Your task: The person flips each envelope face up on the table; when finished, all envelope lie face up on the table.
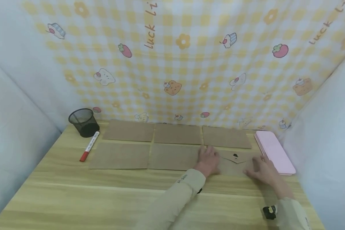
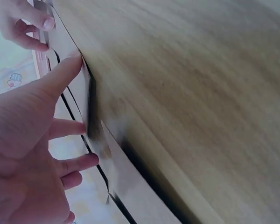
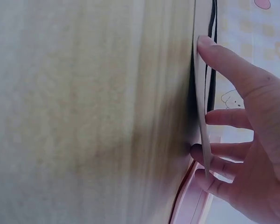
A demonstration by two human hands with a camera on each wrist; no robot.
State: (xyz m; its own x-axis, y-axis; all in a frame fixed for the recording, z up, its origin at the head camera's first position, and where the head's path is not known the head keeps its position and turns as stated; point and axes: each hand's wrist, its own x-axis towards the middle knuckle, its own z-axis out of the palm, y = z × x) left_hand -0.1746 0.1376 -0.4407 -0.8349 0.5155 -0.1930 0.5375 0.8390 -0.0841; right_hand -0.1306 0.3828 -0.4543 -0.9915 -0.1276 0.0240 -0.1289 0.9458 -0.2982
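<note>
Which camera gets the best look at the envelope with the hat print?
Head view: it shows the envelope, its pointed flap and hat print from above. Both wrist views catch it nearly edge-on, with no print visible.

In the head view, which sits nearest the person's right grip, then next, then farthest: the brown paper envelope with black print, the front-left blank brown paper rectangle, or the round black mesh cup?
From the right grip:
1. Printed envelope: touching it, right end of front row.
2. Blank rectangle: left end of the same row.
3. Mesh cup: back left.
</note>
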